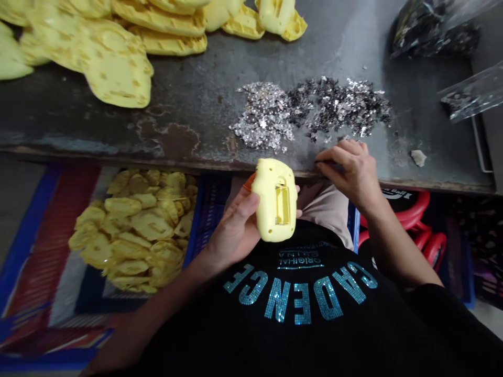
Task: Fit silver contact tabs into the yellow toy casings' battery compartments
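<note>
My left hand [236, 225] is closed around a yellow plastic shell [266, 209] with a rectangular battery slot, held in front of my body just below the table edge. A bit of orange shows by my left fingers. My right hand [349, 167] rests at the table edge, thumb and forefinger pinched together; whatever is between them is too small to make out. Just beyond it lie a heap of dark metal pieces [338, 107] and, left of that, a heap of shiny silver metal pieces [263, 115].
Yellow shells [118, 68] are piled at the table's back left. More yellow parts [137, 225] fill a blue crate [35, 209] below. Plastic bags of metal pieces [436, 31] lie at the back right, and a small whitish lump [418, 157] sits nearer. Red rings [416, 214] are under the table.
</note>
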